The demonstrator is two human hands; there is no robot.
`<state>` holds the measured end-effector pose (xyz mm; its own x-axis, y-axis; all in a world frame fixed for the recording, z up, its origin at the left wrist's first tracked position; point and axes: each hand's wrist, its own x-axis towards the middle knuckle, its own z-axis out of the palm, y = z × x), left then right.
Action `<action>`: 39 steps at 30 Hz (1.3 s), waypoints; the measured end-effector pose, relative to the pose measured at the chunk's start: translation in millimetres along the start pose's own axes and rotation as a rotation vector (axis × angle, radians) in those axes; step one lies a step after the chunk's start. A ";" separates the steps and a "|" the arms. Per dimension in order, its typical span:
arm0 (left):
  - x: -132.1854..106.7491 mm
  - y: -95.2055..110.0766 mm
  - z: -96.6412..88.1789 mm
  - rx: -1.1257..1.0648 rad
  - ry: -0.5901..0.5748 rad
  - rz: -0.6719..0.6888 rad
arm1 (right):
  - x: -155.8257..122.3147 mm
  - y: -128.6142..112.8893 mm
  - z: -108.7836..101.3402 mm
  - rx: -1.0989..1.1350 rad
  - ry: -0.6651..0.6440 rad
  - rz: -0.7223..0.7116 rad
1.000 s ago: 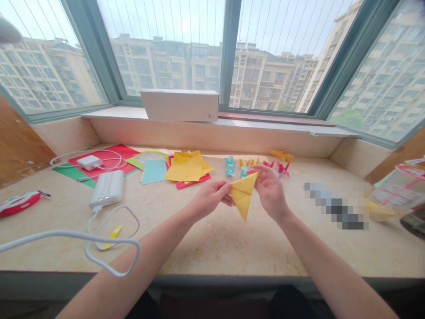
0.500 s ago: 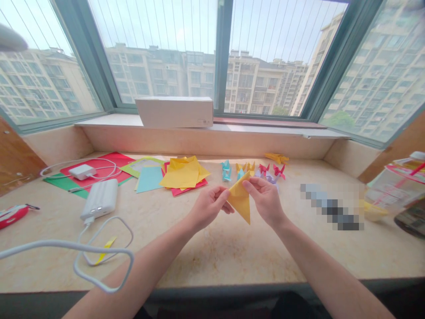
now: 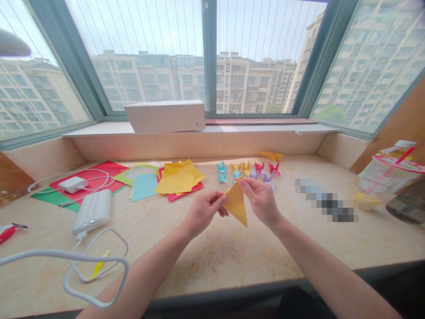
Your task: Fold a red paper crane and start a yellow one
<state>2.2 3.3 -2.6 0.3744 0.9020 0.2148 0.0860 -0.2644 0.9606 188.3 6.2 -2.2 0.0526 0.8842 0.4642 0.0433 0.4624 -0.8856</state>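
Note:
A folded yellow sheet of paper (image 3: 237,204), triangular with one point hanging down, is held up above the counter between both hands. My left hand (image 3: 206,212) is closed, pinching its left corner between thumb and fingers. My right hand (image 3: 260,198) is closed too, gripping the upper right edge near the top point. Just behind the hands stand several small folded paper cranes: light blue ones (image 3: 222,173), yellow ones (image 3: 245,166), red ones (image 3: 273,168) and purple ones (image 3: 265,175). My right hand partly hides the purple ones.
Left of the cranes lies a stack of yellow paper (image 3: 179,177) over red sheets, beside a light blue sheet (image 3: 144,187). A white power bank (image 3: 93,210) with a looping cable (image 3: 66,254) is at left. A plastic cup (image 3: 378,177) stands right. A white box (image 3: 166,117) rests on the sill.
The camera view has turned slightly, so the scene sits a little further left. Both hands keep their hold on the yellow paper, and its broad face shows more fully now.

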 end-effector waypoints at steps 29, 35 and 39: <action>-4.0 5.7 3.8 0.131 0.013 0.008 | -1.9 -7.5 0.4 0.108 -0.005 0.059; -4.3 7.6 4.3 0.050 -0.016 -0.030 | 7.0 -1.6 -5.6 0.120 0.067 0.065; -1.7 7.5 0.0 -0.005 0.040 -0.026 | 10.2 -0.3 -9.9 0.077 -0.140 0.097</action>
<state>2.3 -0.2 4.2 0.3347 0.9216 0.1964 0.0910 -0.2391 0.9667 198.7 14.4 2.9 -0.0869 0.9231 0.3747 -0.0322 0.3733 -0.9271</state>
